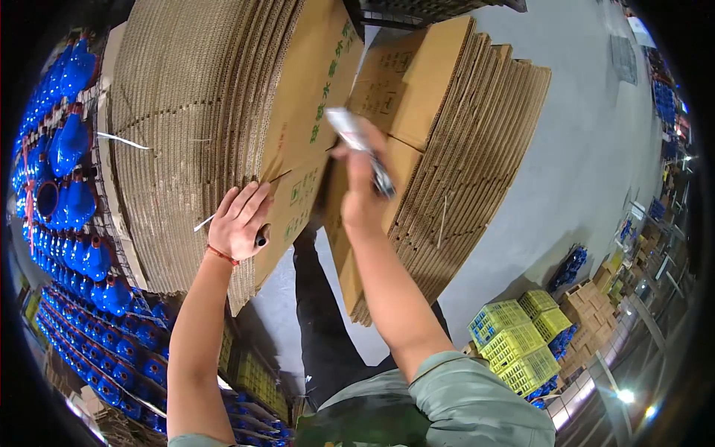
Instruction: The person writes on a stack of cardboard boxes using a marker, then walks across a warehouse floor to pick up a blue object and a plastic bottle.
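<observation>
My left hand (242, 227) rests on the edge of a tall stack of flat cardboard boxes (298, 97), fingers stretched across the corner. A small black cap (261, 236) sticks out at its thumb side, held against the palm. My right hand (362, 182), smeared by motion, grips a white and black marker pen (350, 134) above the gap between this stack and a second one. That second cardboard stack (465, 141) leans to the right. Printed green characters mark the left stack's front board. White straps show on both stacks.
Racks of glossy blue bottle-shaped pieces (71, 141) stand along the left. Yellow plastic crates (514, 339) and brown cartons (588, 316) sit on the grey floor (551, 186) at the lower right. My dark trouser leg (316, 313) is below the gap.
</observation>
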Available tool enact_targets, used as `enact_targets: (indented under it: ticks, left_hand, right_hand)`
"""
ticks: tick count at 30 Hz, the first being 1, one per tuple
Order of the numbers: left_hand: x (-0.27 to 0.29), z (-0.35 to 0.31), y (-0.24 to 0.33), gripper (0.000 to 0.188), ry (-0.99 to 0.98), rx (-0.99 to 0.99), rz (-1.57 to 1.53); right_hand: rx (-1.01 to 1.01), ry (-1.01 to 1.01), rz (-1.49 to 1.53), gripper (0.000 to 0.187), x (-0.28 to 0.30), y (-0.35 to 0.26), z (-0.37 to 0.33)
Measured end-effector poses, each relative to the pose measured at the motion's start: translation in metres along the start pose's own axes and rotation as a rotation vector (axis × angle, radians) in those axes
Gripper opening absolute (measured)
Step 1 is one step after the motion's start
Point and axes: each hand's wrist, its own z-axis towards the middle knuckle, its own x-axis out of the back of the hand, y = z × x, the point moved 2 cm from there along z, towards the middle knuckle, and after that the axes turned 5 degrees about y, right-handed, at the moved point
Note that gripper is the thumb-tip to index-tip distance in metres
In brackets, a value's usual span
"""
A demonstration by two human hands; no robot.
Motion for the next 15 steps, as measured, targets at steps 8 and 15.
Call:
enact_targets:
  ticks: [8,15]
  left_hand:
    - [-0.004,-0.001,-0.001,0.047,-0.037,0.032,0.008]
    - [-0.002,-0.003,-0.002,0.048,-0.038,0.028,-0.014]
  right_hand:
    - [-0.684,0.112,0.520,0.030,-0.044,0.109,0.014]
    - [-0.705,0.176,0.456,0.035,-0.042,0.111,0.016]
